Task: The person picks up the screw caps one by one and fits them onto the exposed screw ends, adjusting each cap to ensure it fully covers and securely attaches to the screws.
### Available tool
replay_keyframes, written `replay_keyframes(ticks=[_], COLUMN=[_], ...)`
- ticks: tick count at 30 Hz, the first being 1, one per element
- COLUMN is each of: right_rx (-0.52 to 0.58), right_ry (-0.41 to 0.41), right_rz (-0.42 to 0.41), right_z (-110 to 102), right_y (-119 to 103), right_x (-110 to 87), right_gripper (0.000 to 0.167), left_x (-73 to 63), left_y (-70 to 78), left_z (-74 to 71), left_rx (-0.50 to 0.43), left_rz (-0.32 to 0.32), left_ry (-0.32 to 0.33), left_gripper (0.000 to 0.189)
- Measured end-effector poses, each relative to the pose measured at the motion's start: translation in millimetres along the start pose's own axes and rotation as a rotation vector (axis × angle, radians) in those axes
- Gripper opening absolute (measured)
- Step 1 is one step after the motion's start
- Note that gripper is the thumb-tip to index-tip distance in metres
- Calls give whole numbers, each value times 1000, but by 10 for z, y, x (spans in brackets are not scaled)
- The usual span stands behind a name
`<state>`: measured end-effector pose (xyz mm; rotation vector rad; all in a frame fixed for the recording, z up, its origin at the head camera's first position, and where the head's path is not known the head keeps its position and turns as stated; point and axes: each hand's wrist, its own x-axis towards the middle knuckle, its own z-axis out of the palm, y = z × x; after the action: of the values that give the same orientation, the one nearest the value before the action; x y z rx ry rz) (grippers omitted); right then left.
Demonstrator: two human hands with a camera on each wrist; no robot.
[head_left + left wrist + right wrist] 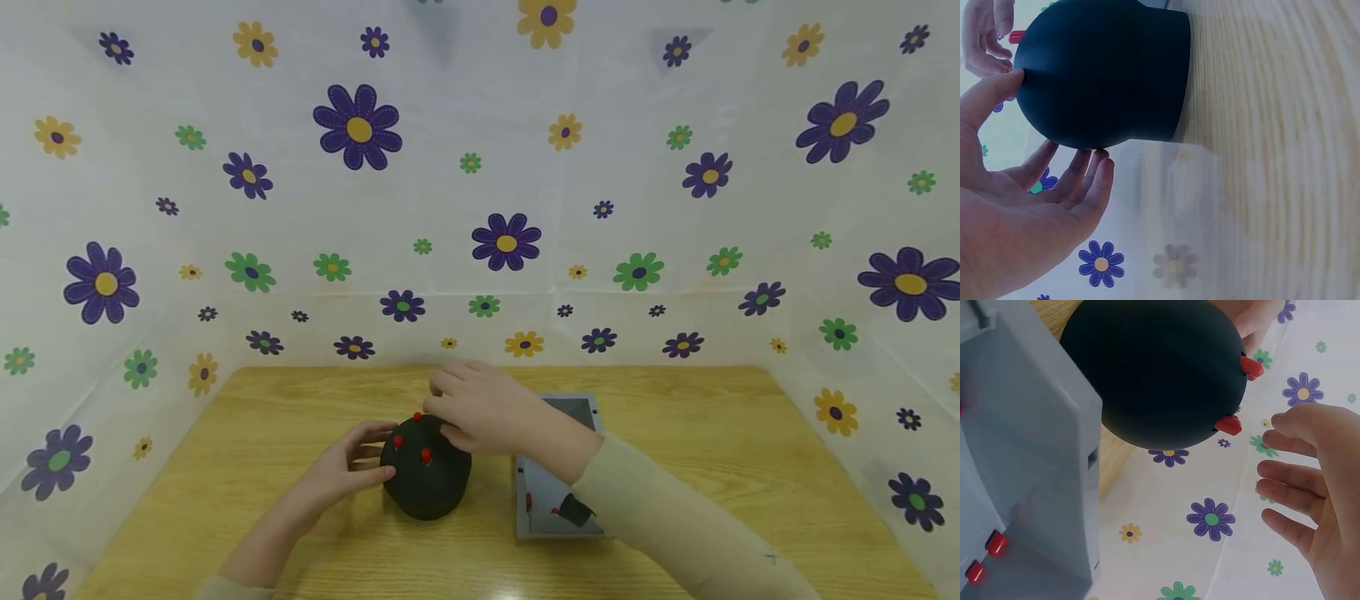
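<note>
A dark, rounded dome with a narrower base (pixel 427 487) stands on the table, several red pegs (pixel 426 455) sticking out of its top. My left hand (pixel 341 475) steadies it from the left side; in the left wrist view, the thumb and fingertips of that hand (pixel 1029 206) touch its curved surface. Above the dome's upper right is my right hand (pixel 480 408), its fingers loosely bent. In the right wrist view nothing shows between the fingers of the right hand (pixel 1310 481), which are apart from the red pegs (pixel 1229 424).
Right of the dome is a grey open box (pixel 522 492), partly under the right forearm. Red pieces (pixel 996 542) lie inside it. A small dark object (pixel 576 510) shows by the right sleeve. Flower-patterned sheeting (pixel 435 183) surrounds the wooden table (pixel 675 433).
</note>
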<state>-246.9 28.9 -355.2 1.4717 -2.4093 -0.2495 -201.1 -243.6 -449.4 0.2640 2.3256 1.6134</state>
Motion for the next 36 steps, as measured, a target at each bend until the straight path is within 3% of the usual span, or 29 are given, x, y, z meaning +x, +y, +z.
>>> replay_keyframes(ticks=[5, 13, 23, 36], right_rx=[-17, -64, -50, -58], right_ry=[12, 72, 127, 135], right_rz=[-12, -15, 4, 40], right_z=[2, -17, 4, 57], right_y=[-12, -6, 22, 69], right_x=[-103, -312, -569, -996], right_gripper=[29, 24, 24, 27], left_x=[-23, -58, -186, -371], left_y=[29, 59, 37, 52], left_z=[-5, -13, -62, -124], left_rx=[41, 171, 245, 602], left_rz=[10, 88, 104, 123], left_ry=[-10, 18, 21, 81], left_gripper=[67, 62, 58, 50])
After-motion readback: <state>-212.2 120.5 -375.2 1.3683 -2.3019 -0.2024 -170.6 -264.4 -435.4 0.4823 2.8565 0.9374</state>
